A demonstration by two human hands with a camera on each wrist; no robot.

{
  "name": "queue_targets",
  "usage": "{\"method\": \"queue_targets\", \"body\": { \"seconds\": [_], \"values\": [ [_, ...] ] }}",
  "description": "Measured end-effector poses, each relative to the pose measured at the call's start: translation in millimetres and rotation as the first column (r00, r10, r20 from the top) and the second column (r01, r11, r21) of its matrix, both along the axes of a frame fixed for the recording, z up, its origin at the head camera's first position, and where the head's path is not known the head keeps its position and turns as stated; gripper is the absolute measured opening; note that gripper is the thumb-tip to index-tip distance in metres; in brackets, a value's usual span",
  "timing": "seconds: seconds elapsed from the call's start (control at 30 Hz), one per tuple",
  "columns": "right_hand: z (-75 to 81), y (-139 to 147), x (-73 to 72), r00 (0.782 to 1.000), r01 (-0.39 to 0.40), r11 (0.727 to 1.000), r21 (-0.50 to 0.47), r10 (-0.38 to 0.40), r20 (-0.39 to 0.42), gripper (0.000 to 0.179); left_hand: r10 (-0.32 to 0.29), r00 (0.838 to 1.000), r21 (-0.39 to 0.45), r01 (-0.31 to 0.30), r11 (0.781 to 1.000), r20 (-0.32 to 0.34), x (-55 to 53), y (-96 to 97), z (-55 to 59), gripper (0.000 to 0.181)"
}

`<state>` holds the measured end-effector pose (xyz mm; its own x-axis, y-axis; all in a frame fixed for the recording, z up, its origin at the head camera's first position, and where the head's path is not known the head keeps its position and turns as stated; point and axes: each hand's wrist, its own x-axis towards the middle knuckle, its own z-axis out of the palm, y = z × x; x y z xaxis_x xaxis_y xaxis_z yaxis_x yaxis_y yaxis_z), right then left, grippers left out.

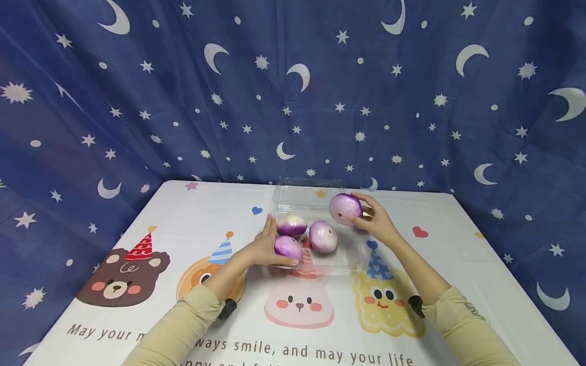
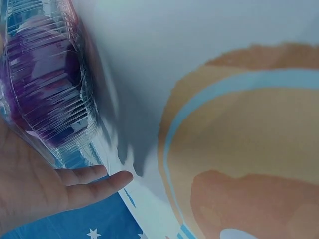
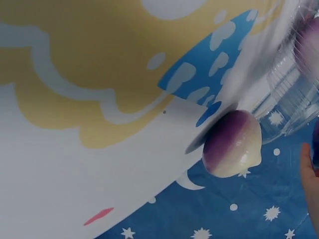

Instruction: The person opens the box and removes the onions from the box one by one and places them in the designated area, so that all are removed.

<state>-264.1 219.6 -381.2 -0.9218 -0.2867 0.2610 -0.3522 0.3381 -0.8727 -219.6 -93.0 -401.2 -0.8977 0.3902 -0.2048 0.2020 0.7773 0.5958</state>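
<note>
A purple-and-white onion (image 1: 345,209) is in my right hand (image 1: 376,222), gripped between thumb and fingers above the right part of a clear plastic box (image 1: 341,263). My left hand (image 1: 264,249) lies along the box's left side, its thumb near the front edge; in the left wrist view its fingers (image 2: 94,189) are straight. Inside the box are an onion (image 1: 288,247) beside the left hand, a second onion (image 1: 292,224) behind it, and a third onion (image 1: 323,236) near the middle. Another onion (image 3: 233,144) rests on the table just right of the box, mostly hidden behind my right hand in the head view.
The box's clear lid (image 1: 302,194) is folded back toward the rear of the table. A white cloth (image 1: 220,203) printed with cartoon animals and lettering covers the table. Behind hangs a blue curtain (image 1: 256,122) with moons and stars.
</note>
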Motion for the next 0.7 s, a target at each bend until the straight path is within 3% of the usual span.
{"method": "queue_targets", "body": {
  "seconds": [0.13,0.37,0.7],
  "values": [
    [0.1,4,1.0,1.000,0.001,1.000,-0.024,-0.001,0.001,0.064,0.005,1.000,0.005,-0.005,1.000,0.009,-0.2,0.9,0.6,0.129],
    [4.2,10,3.2,0.998,0.060,0.998,0.026,-0.060,-0.031,0.065,0.019,1.000,0.017,-0.019,1.000,0.000,0.0,-0.4,-3.0,0.130],
    [4.1,25,-4.0,0.983,0.100,0.988,0.114,-0.081,-0.165,0.060,0.016,1.000,0.012,-0.016,1.000,-0.016,-1.8,-0.5,-2.0,0.129]
  ]
}}
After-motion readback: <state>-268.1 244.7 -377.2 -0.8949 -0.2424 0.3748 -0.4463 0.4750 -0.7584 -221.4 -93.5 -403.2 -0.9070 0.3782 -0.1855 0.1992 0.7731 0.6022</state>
